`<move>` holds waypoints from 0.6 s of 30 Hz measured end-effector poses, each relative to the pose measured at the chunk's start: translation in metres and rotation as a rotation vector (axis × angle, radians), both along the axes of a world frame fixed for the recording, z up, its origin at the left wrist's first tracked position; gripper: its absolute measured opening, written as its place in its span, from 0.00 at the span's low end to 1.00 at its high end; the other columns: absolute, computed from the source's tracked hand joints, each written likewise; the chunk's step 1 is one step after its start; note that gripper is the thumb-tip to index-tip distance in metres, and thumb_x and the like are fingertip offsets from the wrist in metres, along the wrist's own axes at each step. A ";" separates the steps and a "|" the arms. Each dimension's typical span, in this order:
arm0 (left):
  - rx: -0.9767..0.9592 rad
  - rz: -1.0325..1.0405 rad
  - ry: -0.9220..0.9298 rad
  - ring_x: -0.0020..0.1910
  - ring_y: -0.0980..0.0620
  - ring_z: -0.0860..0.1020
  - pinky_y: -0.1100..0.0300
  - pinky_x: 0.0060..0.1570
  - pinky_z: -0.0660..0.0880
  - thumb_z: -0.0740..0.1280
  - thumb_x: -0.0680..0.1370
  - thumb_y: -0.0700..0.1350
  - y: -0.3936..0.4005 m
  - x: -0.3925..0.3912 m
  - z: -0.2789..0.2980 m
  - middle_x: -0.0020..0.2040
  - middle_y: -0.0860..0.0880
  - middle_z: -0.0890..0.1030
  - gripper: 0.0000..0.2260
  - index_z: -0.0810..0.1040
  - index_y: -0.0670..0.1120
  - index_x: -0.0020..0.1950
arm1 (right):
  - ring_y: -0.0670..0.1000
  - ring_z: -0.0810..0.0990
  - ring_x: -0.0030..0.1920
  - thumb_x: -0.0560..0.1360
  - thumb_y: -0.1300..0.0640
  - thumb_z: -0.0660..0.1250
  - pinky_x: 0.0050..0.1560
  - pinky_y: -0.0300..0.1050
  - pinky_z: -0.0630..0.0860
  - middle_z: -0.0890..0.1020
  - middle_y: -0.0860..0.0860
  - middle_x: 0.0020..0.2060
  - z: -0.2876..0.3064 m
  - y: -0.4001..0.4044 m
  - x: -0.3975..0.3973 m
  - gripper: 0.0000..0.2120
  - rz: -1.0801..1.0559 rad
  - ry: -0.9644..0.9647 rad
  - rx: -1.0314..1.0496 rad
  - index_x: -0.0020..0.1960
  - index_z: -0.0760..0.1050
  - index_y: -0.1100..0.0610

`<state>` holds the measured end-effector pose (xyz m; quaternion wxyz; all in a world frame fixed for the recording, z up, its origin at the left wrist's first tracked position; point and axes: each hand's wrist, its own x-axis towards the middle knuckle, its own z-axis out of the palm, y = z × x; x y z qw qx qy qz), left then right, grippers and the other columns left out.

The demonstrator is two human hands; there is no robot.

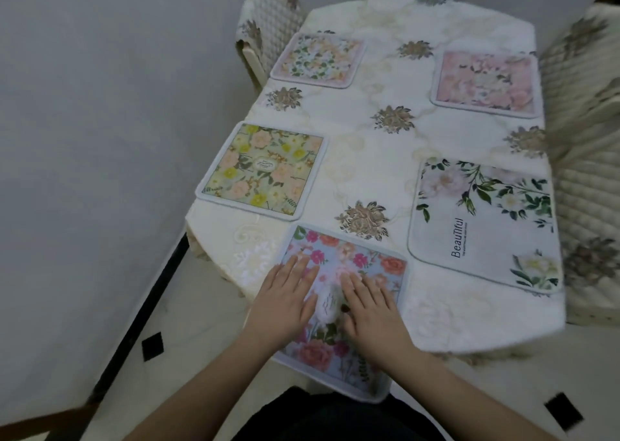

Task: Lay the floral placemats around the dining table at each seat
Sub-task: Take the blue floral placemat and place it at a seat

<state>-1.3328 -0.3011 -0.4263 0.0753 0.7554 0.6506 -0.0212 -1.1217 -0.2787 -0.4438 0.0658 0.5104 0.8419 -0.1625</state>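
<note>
Already four mats lie set — on the left the yellow-flowered placemat (260, 169) and pale green one (318, 60). At the near edge my left hand (285, 298) and right hand (370, 301) press flat, fingers straight, on the blue floral placemat (339, 350) — it overhangs. Rightward, the pink placemat (486, 83) and white "Beautiful" mat (483, 226) look done.

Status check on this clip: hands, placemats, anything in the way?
Both hands, left and right, flat on the blue floral placemat. Its near end overhangs the table. Four other mats laid. Nothing obstructing.
</note>
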 end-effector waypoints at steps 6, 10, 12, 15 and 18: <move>-0.083 -0.136 -0.008 0.77 0.46 0.64 0.49 0.74 0.59 0.44 0.85 0.57 0.034 -0.014 -0.042 0.76 0.46 0.69 0.26 0.67 0.49 0.77 | 0.56 0.72 0.70 0.76 0.44 0.56 0.69 0.55 0.58 0.73 0.52 0.71 -0.024 -0.003 -0.006 0.29 -0.113 0.006 -0.020 0.73 0.71 0.55; -0.093 -0.260 -0.040 0.76 0.45 0.65 0.48 0.73 0.61 0.51 0.83 0.55 0.043 -0.029 -0.068 0.76 0.46 0.69 0.24 0.68 0.49 0.77 | 0.56 0.65 0.75 0.77 0.42 0.55 0.72 0.53 0.53 0.67 0.54 0.75 -0.037 -0.008 -0.019 0.32 -0.224 -0.001 -0.020 0.77 0.63 0.55; -0.076 -0.322 -0.051 0.76 0.45 0.64 0.49 0.73 0.58 0.51 0.83 0.55 0.044 -0.036 -0.074 0.77 0.45 0.66 0.24 0.67 0.48 0.77 | 0.55 0.59 0.76 0.79 0.41 0.54 0.73 0.52 0.49 0.63 0.53 0.77 -0.040 -0.011 -0.028 0.32 -0.298 -0.011 -0.039 0.79 0.59 0.55; -0.061 -0.402 -0.075 0.78 0.45 0.60 0.49 0.74 0.55 0.53 0.83 0.56 0.047 -0.047 -0.080 0.79 0.45 0.62 0.25 0.63 0.49 0.79 | 0.54 0.57 0.78 0.80 0.40 0.52 0.74 0.51 0.47 0.60 0.53 0.78 -0.047 -0.014 -0.040 0.32 -0.385 -0.023 -0.057 0.79 0.57 0.54; -0.060 -0.449 -0.082 0.80 0.47 0.53 0.50 0.75 0.51 0.52 0.84 0.56 0.048 -0.058 -0.084 0.81 0.46 0.57 0.25 0.59 0.51 0.80 | 0.52 0.52 0.79 0.80 0.40 0.50 0.76 0.51 0.48 0.57 0.52 0.79 -0.055 -0.019 -0.041 0.32 -0.412 -0.003 -0.057 0.80 0.54 0.53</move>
